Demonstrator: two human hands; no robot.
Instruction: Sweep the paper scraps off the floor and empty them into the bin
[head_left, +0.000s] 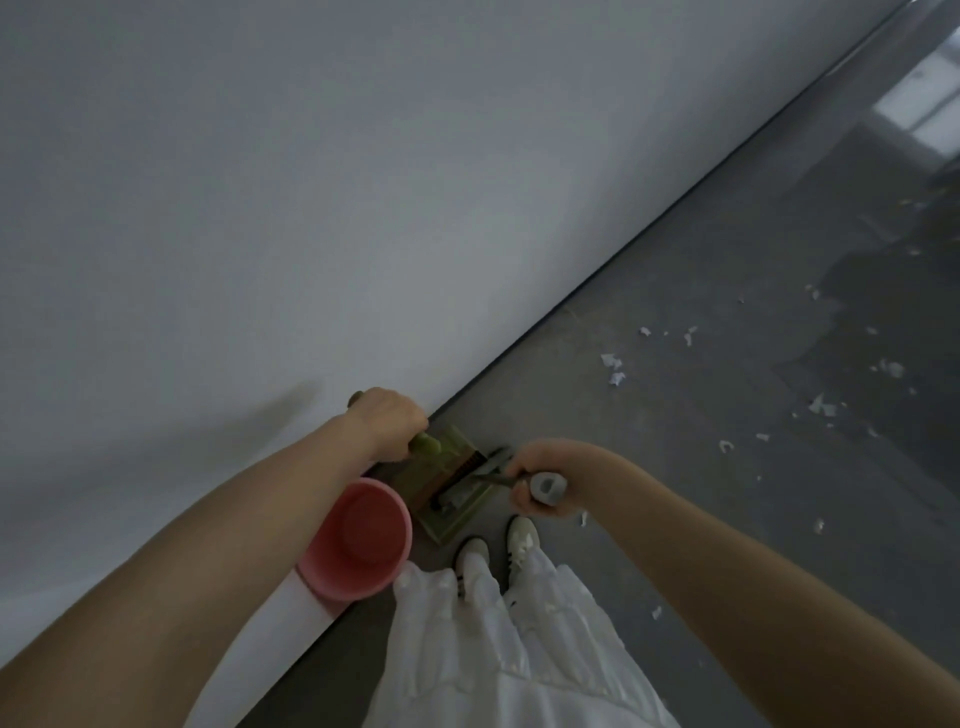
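Grey floor runs along a pale wall, and the paper scraps lie strewn across it to my right, some near my shoes, most well apart from where I stand. At my feet the green dustpan sits on the floor against the wall, just beside the pink bin. My left hand grips the dustpan's upright green handle, fingers curled round it. My right hand is wrapped round the grey broom handle, and the broom head appears to rest in or on the pan, though the blur leaves me unsure whether it is clipped there. I judge the sweeping proper has barely started, since so many scraps are still loose. To do this step well I should free the broom cleanly, carry the pan over to the scattered patch, set its lip flat to the floor, and use short, low strokes so the light paper gathers into one heap instead of fluttering away. My white trousers and shoes stand just clear of the pan.
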